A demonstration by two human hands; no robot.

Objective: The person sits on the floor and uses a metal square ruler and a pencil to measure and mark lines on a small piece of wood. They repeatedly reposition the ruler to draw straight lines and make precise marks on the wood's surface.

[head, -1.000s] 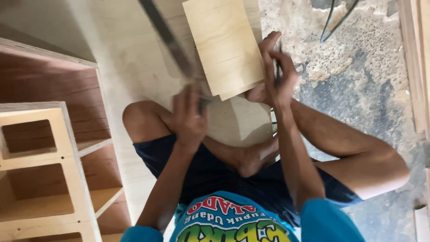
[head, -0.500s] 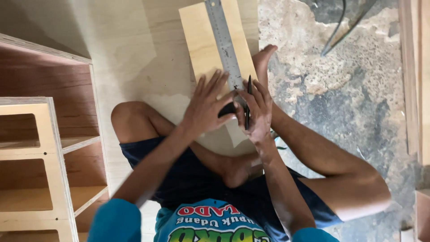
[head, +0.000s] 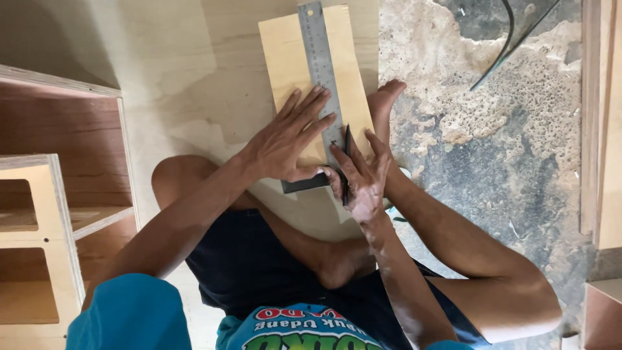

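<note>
A small pale plywood board [head: 291, 58] lies on a larger plywood sheet on the floor in front of me. A metal try square [head: 319, 61] rests on the board, its ruler blade running away from me and its dark stock [head: 303, 185] against the near edge. My left hand [head: 285, 139] presses flat, fingers spread, on the board and blade. My right hand [head: 359, 178] holds a dark pencil [head: 346, 152] upright against the blade's right edge. My bare foot [head: 382, 100] rests by the board's right side.
An open plywood cabinet with shelves [head: 58, 214] stands at the left. Rough concrete floor [head: 492, 129] spreads to the right with a dark cable [head: 512, 39] at the top. Wooden boards [head: 602, 123] lean along the right edge. My crossed legs fill the foreground.
The try square was swung in and laid on the board. My left hand went from gripping it to pressing flat. My right hand brought the pencil against the blade.
</note>
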